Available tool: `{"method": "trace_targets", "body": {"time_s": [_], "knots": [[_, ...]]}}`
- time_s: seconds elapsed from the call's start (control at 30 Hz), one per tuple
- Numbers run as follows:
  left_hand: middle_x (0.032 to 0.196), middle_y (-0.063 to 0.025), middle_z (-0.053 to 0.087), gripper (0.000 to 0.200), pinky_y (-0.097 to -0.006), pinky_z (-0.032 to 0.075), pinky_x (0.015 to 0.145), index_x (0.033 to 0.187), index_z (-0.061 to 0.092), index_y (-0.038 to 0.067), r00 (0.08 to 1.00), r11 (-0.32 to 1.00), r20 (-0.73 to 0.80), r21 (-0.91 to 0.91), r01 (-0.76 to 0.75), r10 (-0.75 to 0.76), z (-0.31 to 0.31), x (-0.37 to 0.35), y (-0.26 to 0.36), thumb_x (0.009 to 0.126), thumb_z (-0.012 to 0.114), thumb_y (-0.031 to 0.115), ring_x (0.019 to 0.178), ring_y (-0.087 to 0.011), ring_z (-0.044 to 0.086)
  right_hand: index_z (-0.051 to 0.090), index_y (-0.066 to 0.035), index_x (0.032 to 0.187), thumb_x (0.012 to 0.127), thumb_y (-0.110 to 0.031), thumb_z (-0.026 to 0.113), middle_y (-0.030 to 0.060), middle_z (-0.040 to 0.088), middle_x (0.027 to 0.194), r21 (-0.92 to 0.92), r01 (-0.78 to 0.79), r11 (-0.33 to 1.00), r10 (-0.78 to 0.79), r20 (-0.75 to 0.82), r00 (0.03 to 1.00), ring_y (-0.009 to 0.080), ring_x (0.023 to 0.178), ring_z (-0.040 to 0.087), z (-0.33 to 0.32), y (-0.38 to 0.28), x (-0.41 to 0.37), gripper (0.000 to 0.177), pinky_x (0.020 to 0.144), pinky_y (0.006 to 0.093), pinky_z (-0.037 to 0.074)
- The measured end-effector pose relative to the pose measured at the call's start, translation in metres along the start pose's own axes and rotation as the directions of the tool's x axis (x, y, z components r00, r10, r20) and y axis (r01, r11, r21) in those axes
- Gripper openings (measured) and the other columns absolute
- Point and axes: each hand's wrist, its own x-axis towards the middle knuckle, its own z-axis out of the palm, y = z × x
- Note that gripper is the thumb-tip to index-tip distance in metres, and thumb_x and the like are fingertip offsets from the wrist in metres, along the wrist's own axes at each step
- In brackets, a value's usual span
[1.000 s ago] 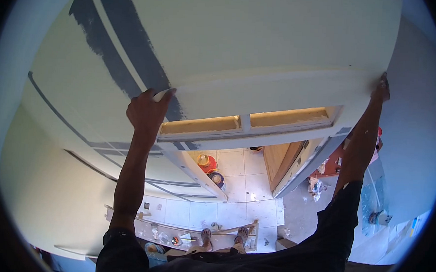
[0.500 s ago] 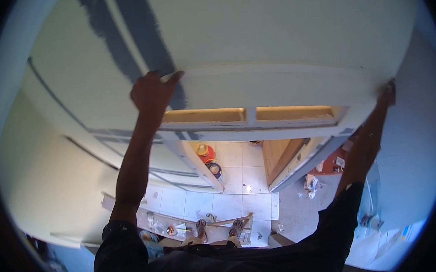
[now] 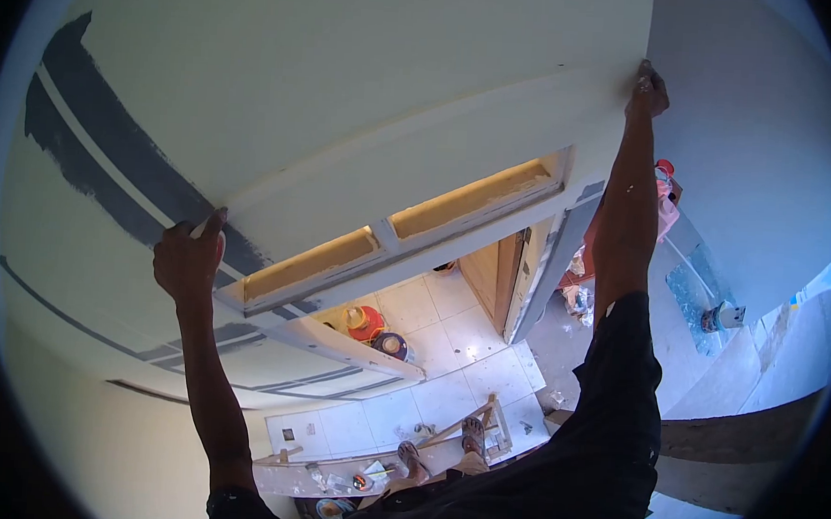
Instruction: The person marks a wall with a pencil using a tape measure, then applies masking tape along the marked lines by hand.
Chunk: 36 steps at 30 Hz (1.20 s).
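Note:
A long, thin pale strip [image 3: 423, 119] runs across the cream wall [image 3: 351, 49], above the two-pane opening over a doorway. At its left end, beside dark grey painted bands [image 3: 122, 122], my left hand [image 3: 188, 255] is closed with the thumb up, and a bit of white shows between its fingers. My right hand [image 3: 648, 91] is raised to the wall corner at the strip's right end, fingers curled against the surface. What lies inside that hand is too small to make out. The strip's material cannot be told.
Below is a doorway with a wooden door [image 3: 489, 282], and paint buckets [image 3: 365, 323] on the tiled floor inside. My feet stand on a plank [image 3: 282, 478] scattered with small items. A wooden frame [image 3: 492, 419] lies by them. A container [image 3: 723, 317] is at the right.
The view has tilted and shifted. My left hand now appears lower and farther left, my right hand higher and farther left. Both remain at the strip's ends.

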Motion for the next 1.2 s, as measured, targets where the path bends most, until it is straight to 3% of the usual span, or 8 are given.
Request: {"method": "trace_targets", "body": {"time_s": [0.07, 0.17, 0.23, 0.27, 0.37, 0.43, 0.73, 1.2], "knots": [[0.087, -0.0177, 0.066, 0.062, -0.045, 0.049, 0.075, 0.091, 0.07, 0.004, 0.999, 1.0, -0.034, -0.024, -0.013, 0.012, 0.002, 0.0, -0.004, 0.067, 0.063, 0.061, 0.086, -0.0349, 0.064, 0.069, 0.002, 0.084, 0.076, -0.018, 0.075, 0.0086, 0.067, 0.082, 0.089, 0.072, 0.993, -0.077, 0.053, 0.996, 0.015, 0.072, 0.058, -0.005, 0.003, 0.003, 0.022, 0.071, 0.0307, 0.048], [0.092, -0.0182, 0.065, 0.063, -0.0442, 0.049, 0.077, 0.092, 0.07, 0.004, 0.999, 1.0, 0.033, -0.005, 0.022, -0.022, -0.001, 0.003, -0.006, 0.067, 0.063, 0.061, 0.087, -0.0344, 0.063, 0.068, 0.002, 0.086, 0.079, -0.018, 0.072, 0.007, 0.066, 0.081, -0.035, 0.156, 0.987, -0.157, -0.025, 0.987, 0.0139, 0.07, 0.056, -0.005, -0.008, -0.011, 0.021, 0.069, 0.0296, 0.047], [0.094, -0.0185, 0.065, 0.064, -0.044, 0.049, 0.077, 0.093, 0.07, 0.003, 0.992, 0.999, 0.125, -0.013, 0.038, -0.036, -0.009, 0.008, -0.006, 0.067, 0.063, 0.061, 0.088, -0.0341, 0.063, 0.066, 0.002, 0.089, 0.082, -0.018, 0.068, 0.0054, 0.064, 0.078, 0.306, 0.211, 0.928, -0.225, 0.01, 0.974, 0.0132, 0.07, 0.055, -0.01, 0.006, 0.002, 0.021, 0.066, 0.0292, 0.046], [0.096, -0.0187, 0.065, 0.064, -0.0439, 0.049, 0.078, 0.094, 0.07, 0.003, 0.974, 0.998, 0.222, -0.023, 0.058, -0.052, -0.011, 0.009, -0.005, 0.066, 0.063, 0.061, 0.089, -0.0339, 0.063, 0.066, 0.002, 0.089, 0.082, -0.018, 0.068, 0.0054, 0.064, 0.078, 0.308, 0.213, 0.927, -0.226, 0.007, 0.974, 0.0132, 0.07, 0.055, -0.006, 0.005, 0.002, 0.021, 0.066, 0.0292, 0.046], [0.093, -0.0189, 0.065, 0.064, -0.0438, 0.049, 0.078, 0.093, 0.07, 0.002, 0.998, 1.0, 0.071, -0.01, 0.004, -0.003, -0.002, 0.006, -0.009, 0.066, 0.063, 0.06, 0.088, -0.0339, 0.064, 0.066, 0.002, 0.09, 0.084, -0.017, 0.066, 0.0041, 0.063, 0.076, 0.104, 0.223, 0.969, -0.229, 0.046, 0.972, 0.0127, 0.068, 0.055, -0.004, 0.003, 0.001, 0.02, 0.063, 0.0282, 0.045], [0.093, -0.0189, 0.065, 0.065, -0.0439, 0.049, 0.078, 0.093, 0.07, 0.002, 0.997, 1.0, 0.082, -0.016, -0.002, 0.003, -0.002, 0.008, -0.009, 0.066, 0.064, 0.06, 0.088, -0.0339, 0.064, 0.066, 0.002, 0.09, 0.083, -0.018, 0.067, 0.0052, 0.064, 0.076, 0.036, 0.087, 0.996, -0.09, 0.071, 0.993, 0.0128, 0.067, 0.055, 0.003, -0.006, -0.003, 0.022, 0.063, 0.0287, 0.045], [0.092, -0.0189, 0.065, 0.067, -0.0444, 0.049, 0.078, 0.093, 0.07, 0.001, 0.992, 1.0, 0.129, -0.002, 0.006, -0.006, -0.001, 0.012, -0.01, 0.067, 0.063, 0.062, 0.088, -0.0339, 0.063, 0.067, 0.005, 0.083, 0.079, -0.026, 0.071, 0.0088, 0.065, 0.075, -0.156, 0.082, 0.984, -0.084, -0.002, 0.996, 0.0139, 0.065, 0.056, 0.01, -0.012, -0.003, 0.031, 0.063, 0.0321, 0.047], [0.094, -0.02, 0.064, 0.067, -0.0448, 0.049, 0.077, 0.092, 0.07, 0.001, 0.989, 0.999, 0.146, 0.038, -0.027, 0.022, -0.002, 0.012, -0.01, 0.068, 0.062, 0.063, 0.087, -0.0343, 0.063, 0.068, 0.002, 0.082, 0.075, -0.017, 0.076, 0.0097, 0.067, 0.078, -0.031, 0.013, 0.999, -0.015, -0.076, 0.997, 0.016, 0.067, 0.058, 0.012, -0.019, -0.011, 0.022, 0.066, 0.0335, 0.05]]}}
